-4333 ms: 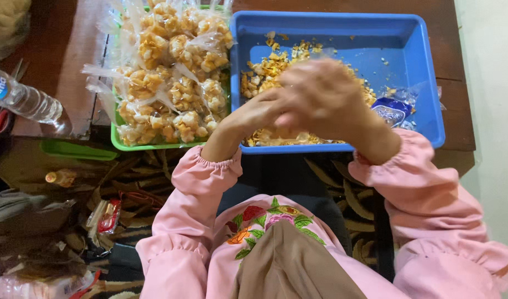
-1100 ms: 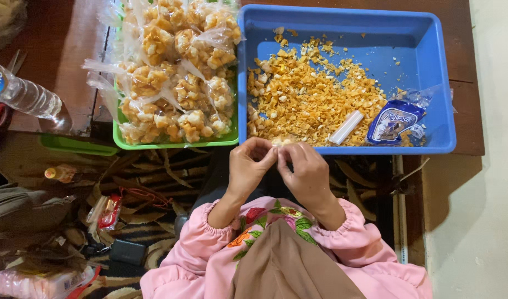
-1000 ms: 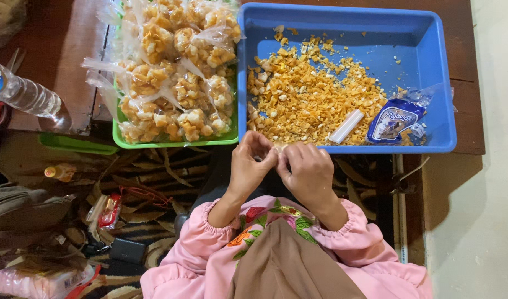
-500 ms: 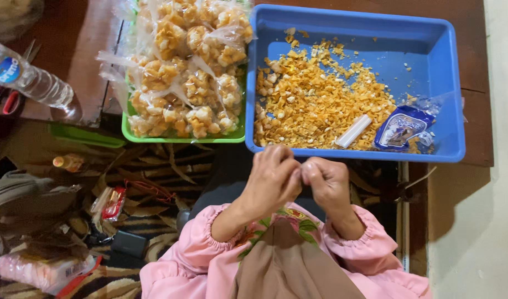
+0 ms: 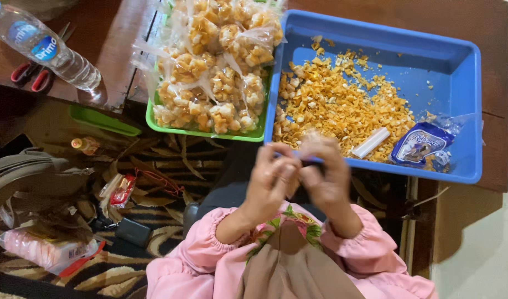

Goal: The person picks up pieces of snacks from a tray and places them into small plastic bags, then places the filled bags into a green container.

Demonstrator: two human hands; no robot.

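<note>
My left hand (image 5: 273, 180) and my right hand (image 5: 327, 176) are pressed together just in front of the near rim of the blue tray (image 5: 464, 111). Their fingers pinch a small clear bag (image 5: 312, 139), which is blurred and mostly hidden by the fingers. Loose yellow snack pieces (image 5: 342, 105) cover the tray's left and middle. A white stick (image 5: 371, 143) and a blue packet (image 5: 421, 145) lie at the tray's near right. To the left, a green tray (image 5: 210, 134) is heaped with several filled clear snack bags (image 5: 215, 72).
A water bottle (image 5: 43, 47) and red-handled scissors (image 5: 31, 77) lie on the brown table at far left. Below the table edge are a green lid (image 5: 104, 120), a grey bag (image 5: 27, 171), a pink packet (image 5: 43, 249) and small clutter on a patterned rug.
My hands came off the blue tray's snack pile and drew back toward my chest, staying together. Over the last half second they lifted slightly, and the view shifted.
</note>
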